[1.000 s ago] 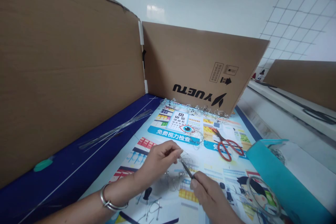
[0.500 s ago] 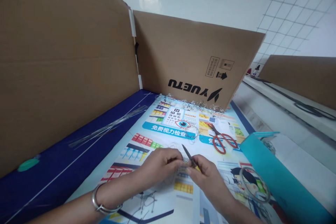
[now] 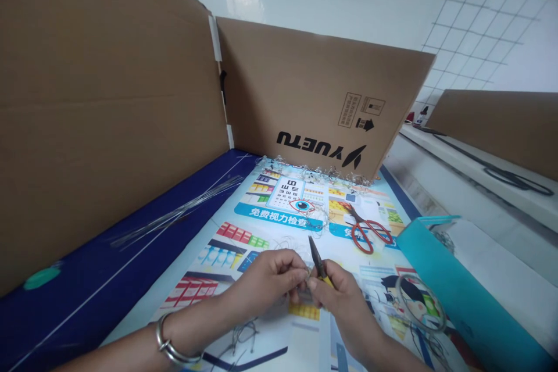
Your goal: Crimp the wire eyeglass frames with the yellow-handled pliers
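Soft light, glare on pale wall [image 3: 326, 0]

Your left forearm [image 3: 204, 326] slants up from the lower left to your left hand [image 3: 279, 273]: back upward, index finger [image 3: 293, 258] bent, thumb [image 3: 294, 277] brought against it in a pinch. Your right forearm [image 3: 381, 344], less of it in view, angles up from the lower right. Right hand [image 3: 340, 290] curled in a firm grip, right thumb [image 3: 319, 289] pointing left. Hands just beside each other.
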The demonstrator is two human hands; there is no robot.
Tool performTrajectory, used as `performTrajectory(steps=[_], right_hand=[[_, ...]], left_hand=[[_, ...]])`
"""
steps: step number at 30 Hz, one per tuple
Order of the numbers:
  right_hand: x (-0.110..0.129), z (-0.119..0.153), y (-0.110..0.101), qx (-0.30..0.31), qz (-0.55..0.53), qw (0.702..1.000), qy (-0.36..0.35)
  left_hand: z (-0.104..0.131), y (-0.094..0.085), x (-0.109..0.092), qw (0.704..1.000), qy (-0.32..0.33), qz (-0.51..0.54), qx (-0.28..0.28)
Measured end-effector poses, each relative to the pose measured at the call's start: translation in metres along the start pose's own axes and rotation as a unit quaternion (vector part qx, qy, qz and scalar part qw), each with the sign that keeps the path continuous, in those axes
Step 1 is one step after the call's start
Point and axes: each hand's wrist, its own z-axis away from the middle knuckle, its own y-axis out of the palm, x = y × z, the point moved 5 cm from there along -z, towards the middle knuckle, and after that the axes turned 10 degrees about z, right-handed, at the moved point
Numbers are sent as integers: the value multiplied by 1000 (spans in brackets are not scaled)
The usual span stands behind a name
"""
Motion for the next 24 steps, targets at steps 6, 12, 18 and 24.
performTrajectory(steps=[6,12,18,24], right_hand=[[2,9,0,-7,84,995,-53],[4,11,-4,-5,168,984,-60],[8,10,-4,16,175,983,-50],[11,10,-6,32,175,983,-36]], left_hand=[[12,6,-10,973,102,-198,-63],[20,11,-2,964,122,-226,-65],[21,15,17,997,63,25,-23],[27,27,26,977,-32,211,10]])
